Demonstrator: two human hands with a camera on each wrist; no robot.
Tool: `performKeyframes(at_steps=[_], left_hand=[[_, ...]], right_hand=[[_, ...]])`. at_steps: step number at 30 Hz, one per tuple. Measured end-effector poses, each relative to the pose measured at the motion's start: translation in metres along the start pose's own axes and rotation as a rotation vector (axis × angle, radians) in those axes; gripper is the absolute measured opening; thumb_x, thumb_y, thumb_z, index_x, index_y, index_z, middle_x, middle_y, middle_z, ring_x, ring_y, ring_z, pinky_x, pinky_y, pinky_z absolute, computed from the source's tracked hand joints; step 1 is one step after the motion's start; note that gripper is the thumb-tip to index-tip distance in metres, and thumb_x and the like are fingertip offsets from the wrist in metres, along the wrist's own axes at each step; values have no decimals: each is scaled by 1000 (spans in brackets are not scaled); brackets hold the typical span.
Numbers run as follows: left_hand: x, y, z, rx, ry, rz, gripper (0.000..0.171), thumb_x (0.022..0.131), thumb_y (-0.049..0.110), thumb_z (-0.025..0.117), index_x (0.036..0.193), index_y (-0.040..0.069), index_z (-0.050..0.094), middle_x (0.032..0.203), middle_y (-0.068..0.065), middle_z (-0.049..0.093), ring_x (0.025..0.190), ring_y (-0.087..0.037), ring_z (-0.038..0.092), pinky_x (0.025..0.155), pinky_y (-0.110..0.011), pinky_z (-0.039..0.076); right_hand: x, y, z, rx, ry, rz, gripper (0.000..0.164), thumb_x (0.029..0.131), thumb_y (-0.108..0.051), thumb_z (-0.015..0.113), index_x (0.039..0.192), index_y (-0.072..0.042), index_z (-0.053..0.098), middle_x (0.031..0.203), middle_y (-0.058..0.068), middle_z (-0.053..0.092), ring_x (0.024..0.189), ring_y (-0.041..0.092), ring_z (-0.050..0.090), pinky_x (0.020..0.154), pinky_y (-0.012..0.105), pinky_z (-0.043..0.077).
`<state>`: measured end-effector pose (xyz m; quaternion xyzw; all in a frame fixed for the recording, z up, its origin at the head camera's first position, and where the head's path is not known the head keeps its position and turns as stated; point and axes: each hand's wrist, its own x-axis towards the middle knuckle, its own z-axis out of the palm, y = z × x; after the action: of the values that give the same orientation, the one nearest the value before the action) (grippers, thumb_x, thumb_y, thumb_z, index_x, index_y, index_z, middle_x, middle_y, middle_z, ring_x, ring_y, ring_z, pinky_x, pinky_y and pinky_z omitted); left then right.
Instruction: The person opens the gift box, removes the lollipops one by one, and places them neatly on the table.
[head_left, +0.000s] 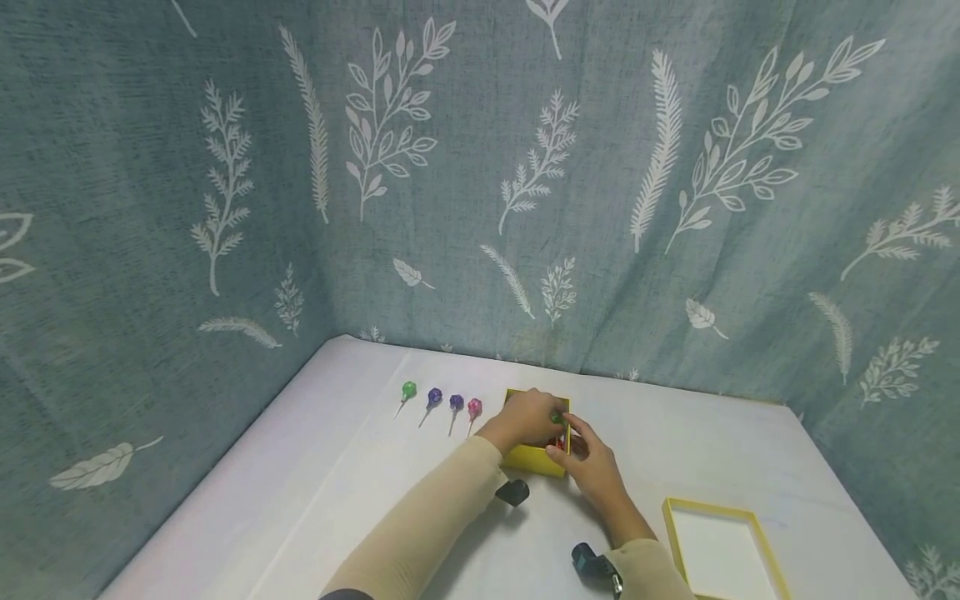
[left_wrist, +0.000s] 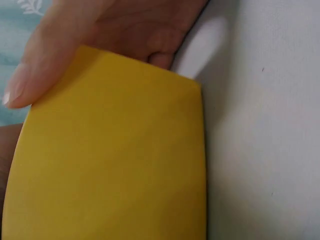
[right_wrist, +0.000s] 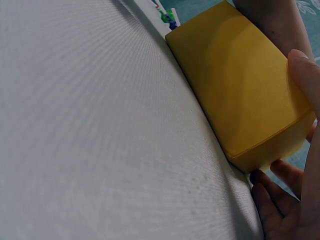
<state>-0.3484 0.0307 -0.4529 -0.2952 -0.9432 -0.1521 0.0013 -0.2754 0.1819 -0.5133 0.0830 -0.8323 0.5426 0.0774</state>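
The right hand [head_left: 596,468] grips the yellow box [head_left: 536,461] at its right-hand end, from about three to four o'clock. Its thumb presses the front wall near the top edge while other fingers lie along the end wall, as the right wrist view shows; such a hold probably keeps the light-looking box from sliding. The box stands upright on the white table [head_left: 315,508], its top side uncovered.

The left hand [head_left: 527,417] comes in from seven o'clock and dips over the rim. Its fingertips are hidden (the head view catches mostly the back of the hand), so I cannot tell whether they pinch anything. A green candy head [head_left: 557,416] shows at three o'clock from that hand, close to its fingers and just beside the right hand's index finger. Something red inside the box is too small to name.

Between nine and ten o'clock from the box, four lollipops [head_left: 435,396] lie in a row, heads away from the person and sticks nearer, perhaps spaced apart so each is easy to lift. The yellow-rimmed lid [head_left: 727,550] rests hollow side up at four o'clock, seemingly set aside to leave the box accessible.
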Motion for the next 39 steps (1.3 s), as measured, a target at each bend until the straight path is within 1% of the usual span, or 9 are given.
performKeyframes(at_steps=[4, 8, 14, 16, 20, 26, 30, 35, 39], left_hand=[[1, 1, 2, -9, -39, -9, 18, 92, 32, 64, 105, 22, 71, 88, 12, 67, 77, -8, 61, 73, -33, 50], [3, 0, 4, -75, -83, -33, 15, 93, 31, 62, 102, 21, 70, 78, 14, 62, 71, -7, 58, 73, -33, 50], [4, 0, 4, -162, -120, -70, 23, 89, 25, 67, 110, 17, 70, 83, 12, 65, 71, -8, 58, 74, -32, 50], [4, 0, 4, -156, -111, -81, 27, 86, 22, 69, 113, 16, 71, 89, 10, 67, 73, -9, 58, 76, -33, 50], [5, 0, 4, -78, -78, -84, 30, 84, 23, 70, 114, 17, 72, 97, 7, 69, 76, -10, 59, 76, -35, 51], [6, 0, 4, -9, -40, -103, 25, 83, 24, 72, 107, 18, 73, 91, 8, 69, 74, -11, 59, 72, -34, 50], [7, -2, 4, -6, -48, -98, 22, 81, 24, 72, 103, 19, 72, 88, 7, 68, 73, -12, 59, 72, -35, 49], [9, -4, 5, 8, -86, -103, 23, 83, 26, 72, 106, 19, 73, 91, 7, 68, 76, -13, 60, 76, -36, 50], [9, -5, 6, 16, -92, -99, 23, 85, 26, 71, 107, 19, 73, 92, 7, 69, 76, -12, 59, 76, -35, 50]], right_hand=[[0, 0, 1, -7, 2, -10, 70, 85, -40, 75, 145, -21, 45, 146, 17, 43, 122, 37, 53, 96, 49, 44], [-1, -1, 1, -3, -3, -5, 69, 85, -41, 75, 145, -23, 46, 147, 16, 43, 123, 37, 52, 96, 50, 44], [-1, -1, 0, 3, -11, 3, 69, 84, -41, 75, 144, -25, 46, 147, 15, 43, 124, 36, 52, 97, 49, 43], [-1, -1, 1, -1, -12, 0, 70, 83, -42, 76, 144, -24, 46, 147, 15, 43, 124, 35, 52, 97, 48, 43], [-2, -2, 2, -9, -5, 4, 71, 83, -43, 76, 144, -24, 47, 146, 15, 44, 123, 35, 52, 99, 50, 41], [0, -2, 0, -1, 7, 9, 69, 82, -43, 76, 143, -25, 48, 145, 14, 46, 123, 34, 53, 100, 50, 40], [1, -1, 0, 9, 7, 2, 68, 83, -40, 76, 143, -23, 48, 144, 15, 47, 123, 35, 53, 99, 50, 41], [1, -2, 0, 23, 1, -1, 68, 85, -36, 76, 144, -19, 47, 144, 18, 46, 123, 37, 52, 99, 50, 41], [0, -2, 1, 26, -1, -8, 69, 86, -34, 75, 145, -16, 45, 145, 20, 44, 124, 38, 51, 100, 51, 40]])
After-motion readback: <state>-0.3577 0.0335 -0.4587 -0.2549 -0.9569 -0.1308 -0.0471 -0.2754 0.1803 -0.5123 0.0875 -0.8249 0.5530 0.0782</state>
